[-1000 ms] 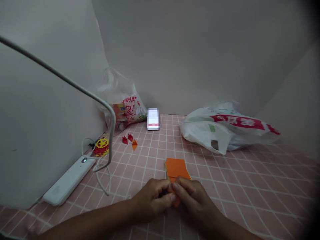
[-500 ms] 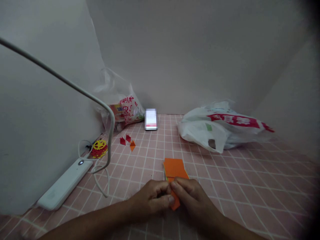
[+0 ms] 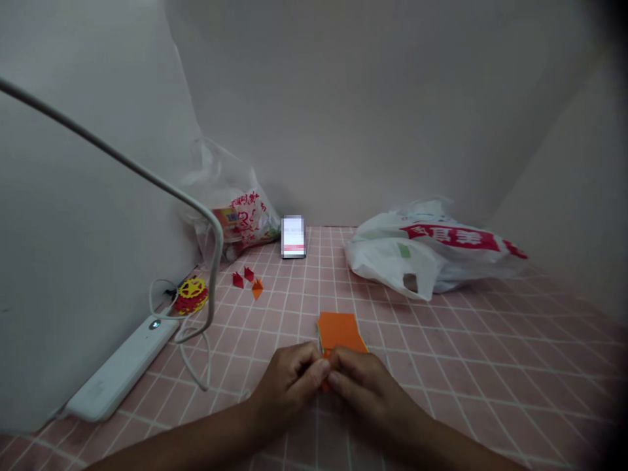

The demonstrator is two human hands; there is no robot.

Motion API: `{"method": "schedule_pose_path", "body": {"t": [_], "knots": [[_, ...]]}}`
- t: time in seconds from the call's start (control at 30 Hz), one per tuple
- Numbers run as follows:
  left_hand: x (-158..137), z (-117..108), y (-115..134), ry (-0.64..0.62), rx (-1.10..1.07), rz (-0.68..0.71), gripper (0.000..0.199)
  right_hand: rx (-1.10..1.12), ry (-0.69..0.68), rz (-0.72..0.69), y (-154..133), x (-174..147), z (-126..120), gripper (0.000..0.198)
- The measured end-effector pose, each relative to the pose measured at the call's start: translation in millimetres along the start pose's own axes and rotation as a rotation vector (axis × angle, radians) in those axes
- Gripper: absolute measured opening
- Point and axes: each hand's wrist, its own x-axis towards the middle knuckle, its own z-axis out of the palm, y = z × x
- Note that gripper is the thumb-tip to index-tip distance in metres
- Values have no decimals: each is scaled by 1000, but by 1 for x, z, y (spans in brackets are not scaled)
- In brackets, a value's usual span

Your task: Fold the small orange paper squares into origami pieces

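Observation:
A small piece of orange paper (image 3: 325, 386) is pinched between my two hands, mostly covered by the fingers. My left hand (image 3: 294, 379) is closed on its left side, thumb on top. From the right, my right hand (image 3: 366, 386) grips it as well, its thumb meeting the left one. Just beyond the knuckles lies a stack of orange paper sheets (image 3: 341, 330), with a thin yellow edge showing along its side. The near end of the stack is hidden behind my hands.
Small folded red and orange paper pieces (image 3: 257, 289) lie at the left, near yellow and red star cut-outs (image 3: 191, 294). A white power strip (image 3: 122, 366) and a looping cable (image 3: 216, 261) stand left. Behind are a phone (image 3: 293, 237) and two plastic bags (image 3: 392, 261).
My hands have drawn together over the orange paper piece, so less of it shows. The thumbs now meet. The whole view has shifted slightly.

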Motion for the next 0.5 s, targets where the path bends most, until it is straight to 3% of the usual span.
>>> {"method": "schedule_pose_path", "body": {"t": [0.1,0.3,0.37,0.5], "knots": [[0,-1,1,-14,1,25,28,-1,-80,-14,-1,0,2,27],[-2,1,2,68,64,8,36,250,-93,134,14,-1,11,33],[-1,1,1,68,19,-22,32,283,-52,176,14,0,10,35],[1,0,-3,-23,-111,-98,23,117,79,130,9,0,5,36]]}}
